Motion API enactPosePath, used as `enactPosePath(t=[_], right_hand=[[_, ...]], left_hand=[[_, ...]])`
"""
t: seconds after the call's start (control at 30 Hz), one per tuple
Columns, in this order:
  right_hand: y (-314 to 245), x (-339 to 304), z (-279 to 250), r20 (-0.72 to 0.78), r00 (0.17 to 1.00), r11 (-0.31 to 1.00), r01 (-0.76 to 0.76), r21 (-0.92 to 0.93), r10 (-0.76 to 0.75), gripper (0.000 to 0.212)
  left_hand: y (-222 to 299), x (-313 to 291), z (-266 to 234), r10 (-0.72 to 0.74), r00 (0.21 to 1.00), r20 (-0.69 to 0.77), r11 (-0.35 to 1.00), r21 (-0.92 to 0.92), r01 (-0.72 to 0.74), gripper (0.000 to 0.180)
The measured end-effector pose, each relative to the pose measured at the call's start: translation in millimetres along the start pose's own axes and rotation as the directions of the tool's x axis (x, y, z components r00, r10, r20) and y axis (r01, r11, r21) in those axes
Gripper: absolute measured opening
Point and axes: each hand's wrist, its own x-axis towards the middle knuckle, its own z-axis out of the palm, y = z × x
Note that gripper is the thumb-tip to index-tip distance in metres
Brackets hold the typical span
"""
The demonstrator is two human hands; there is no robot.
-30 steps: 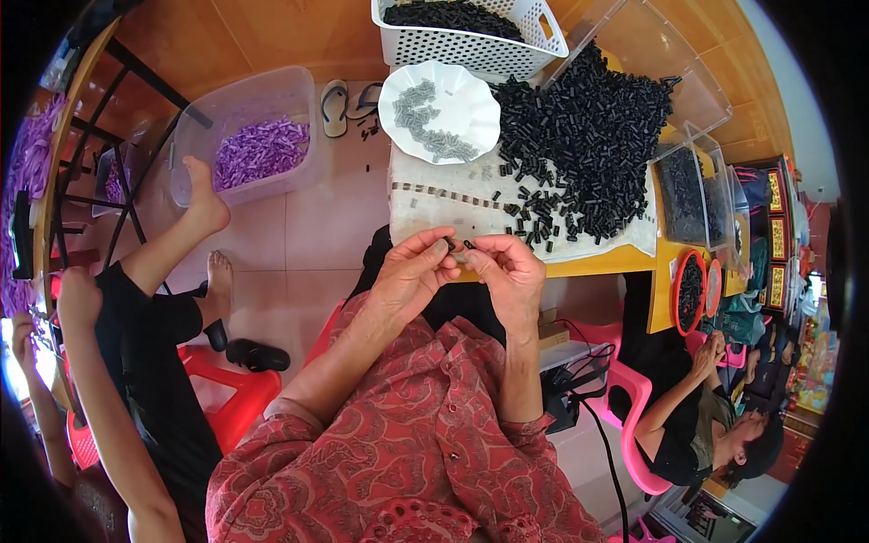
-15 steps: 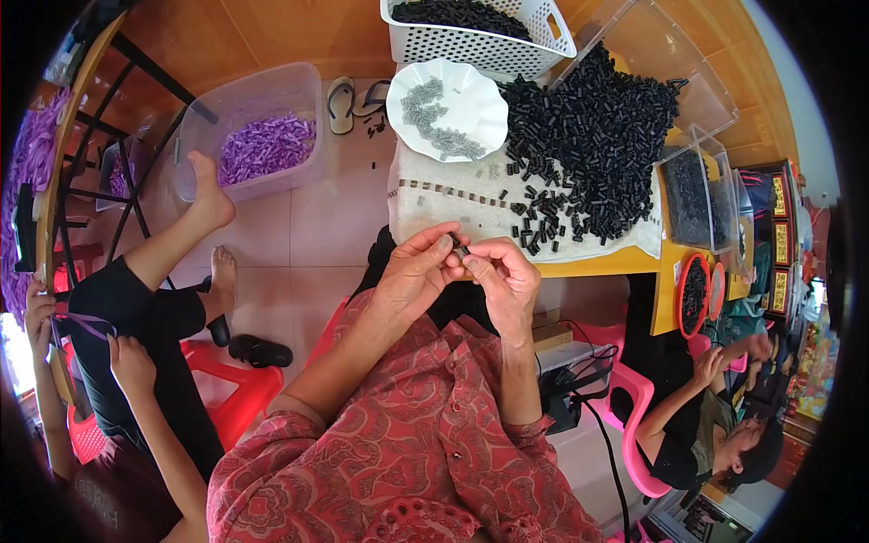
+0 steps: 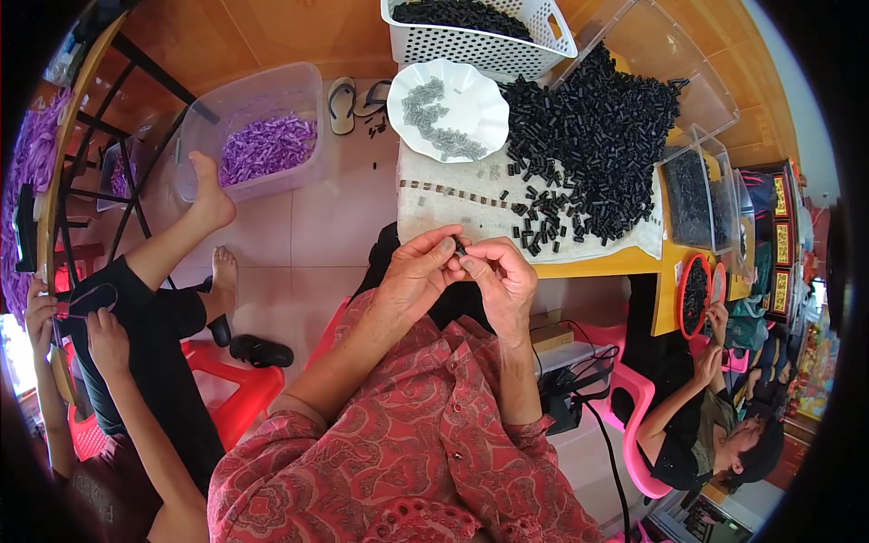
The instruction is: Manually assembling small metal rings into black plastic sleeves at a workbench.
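Between my fingertips is a small black cylindrical piece (image 3: 459, 244), held in front of the table's near edge. My left hand (image 3: 418, 273) pinches it from the left, thumb against the fingers. From the right, my right hand (image 3: 501, 277) closes thumb and forefinger on the same piece. Just beyond lies a large heap of similar black pieces (image 3: 606, 145) on a white cloth (image 3: 434, 213). A white scalloped plate (image 3: 484, 100) holds small clear pieces (image 3: 434, 118). Whether a clear piece is also in my fingers is too small to tell.
A white perforated basket (image 3: 453, 43) of black pieces stands at the back. Clear bins (image 3: 715, 195) and a red-rimmed tray (image 3: 682, 299) sit to the right. On the floor is a bin of purple strips (image 3: 312, 172). Co-workers sit left and right; a black cable (image 3: 611, 452) hangs nearby.
My hands stay together on the black piece, with only slight finger movement. The left co-worker's hand has shifted up and left; the right co-worker's hand has moved left toward the trays.
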Motion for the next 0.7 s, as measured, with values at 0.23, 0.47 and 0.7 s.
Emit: enactPosePath(t=[0.23, 0.47, 0.7], right_hand=[[4.1, -2.3, 1.6, -0.011, 0.999, 0.999, 0.034, -0.002, -0.034, 0.009], [-2.5, -1.3, 0.8, -0.023, 0.998, 0.998, 0.055, -0.029, -0.056, 0.008], [0.2, -3.6, -0.3, -0.036, 0.996, 0.995, 0.077, -0.066, -0.079, 0.008]], left_hand=[[-0.9, -0.7, 0.5, 0.028, 1.000, 0.009, 0.999, 0.028, -0.029, 0.027], [1.2, -2.1, 2.9, 0.049, 0.998, 0.041, 0.996, 0.066, -0.052, 0.028], [-1.1, -2.3, 3.4, 0.066, 0.997, 0.044, 0.995, 0.070, -0.069, 0.027]])
